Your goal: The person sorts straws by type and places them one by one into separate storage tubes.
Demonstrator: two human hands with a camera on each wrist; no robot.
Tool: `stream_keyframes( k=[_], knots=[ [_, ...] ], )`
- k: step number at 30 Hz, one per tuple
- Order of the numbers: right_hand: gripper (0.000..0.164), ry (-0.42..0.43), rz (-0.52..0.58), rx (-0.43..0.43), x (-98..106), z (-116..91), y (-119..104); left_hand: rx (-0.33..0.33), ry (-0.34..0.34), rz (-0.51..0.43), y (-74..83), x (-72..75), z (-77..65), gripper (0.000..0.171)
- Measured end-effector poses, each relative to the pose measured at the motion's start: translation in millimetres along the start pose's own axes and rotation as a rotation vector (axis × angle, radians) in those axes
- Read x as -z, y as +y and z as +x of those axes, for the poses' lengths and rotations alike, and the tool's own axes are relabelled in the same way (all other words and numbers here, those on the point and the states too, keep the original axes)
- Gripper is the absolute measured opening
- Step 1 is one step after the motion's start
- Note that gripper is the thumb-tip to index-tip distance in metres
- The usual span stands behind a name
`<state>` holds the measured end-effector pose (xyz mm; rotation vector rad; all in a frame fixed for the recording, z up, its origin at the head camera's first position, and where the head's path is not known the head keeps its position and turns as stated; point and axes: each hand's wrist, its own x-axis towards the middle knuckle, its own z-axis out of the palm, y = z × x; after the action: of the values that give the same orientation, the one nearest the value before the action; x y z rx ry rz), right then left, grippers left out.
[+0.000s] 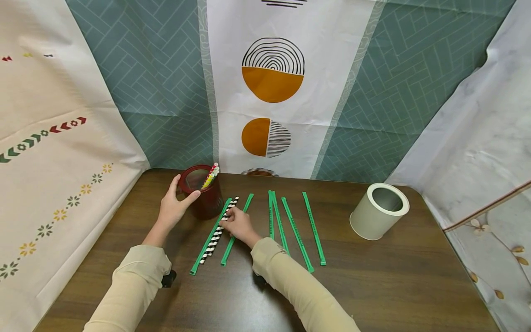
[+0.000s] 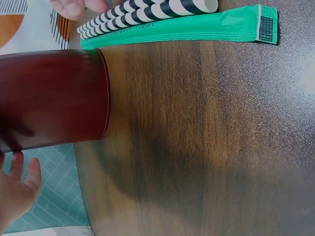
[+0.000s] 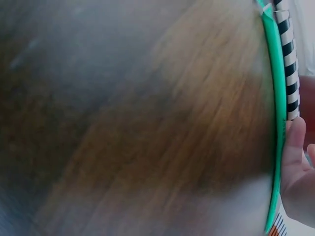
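Observation:
My left hand point(image 1: 171, 207) holds the dark red cup point(image 1: 206, 203), thumb along the near side of the rim and fingers at the far left. Inside the cup several coloured straws point(image 1: 210, 177) lean right. On the table to its right lie black-and-white striped straws point(image 1: 215, 237), side by side. My right hand point(image 1: 239, 224) pinches at the middle of these straws with thumb and fingertips. In the right wrist view, the thumb lies right at a striped straw point(image 3: 291, 73). Two green paper-wrapped sticks point(image 1: 203, 252) point(image 1: 227, 251) flank the striped straws, the right one passing beneath the right hand.
More green wrapped sticks point(image 1: 314, 230) lie right of the right forearm, two of them overlapping at the top. A cream-coloured cylindrical container point(image 1: 369, 219) with an open top stands at the right of the brown table point(image 1: 394, 281). Patterned cloths hang behind and at both sides.

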<state>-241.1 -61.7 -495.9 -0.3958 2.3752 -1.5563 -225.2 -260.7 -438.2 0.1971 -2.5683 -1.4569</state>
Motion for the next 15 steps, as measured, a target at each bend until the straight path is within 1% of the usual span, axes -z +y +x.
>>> stream_keyframes(
  k=[2,8,10,13,15],
  knots=[
    [0.029,0.009,-0.087,0.007,-0.7,-0.6,-0.2,0.0,0.0,-0.001,0.2,0.0,0.1,0.085],
    [0.036,0.022,-0.459,0.017,-4.7,-0.5,0.0,0.003,-0.001,0.003,0.4,-0.1,0.8,0.085],
    [0.036,0.018,-0.556,0.03,-6.2,-0.7,-0.3,0.005,-0.003,0.005,0.4,0.0,0.7,0.086],
    [0.036,0.01,-0.656,0.036,-8.2,-1.1,-0.3,0.006,-0.002,0.008,0.0,0.0,0.4,0.085],
    [0.035,0.003,-0.678,0.03,-8.7,-1.9,-0.4,0.007,0.0,0.009,-0.5,0.1,0.1,0.085]
  ],
)
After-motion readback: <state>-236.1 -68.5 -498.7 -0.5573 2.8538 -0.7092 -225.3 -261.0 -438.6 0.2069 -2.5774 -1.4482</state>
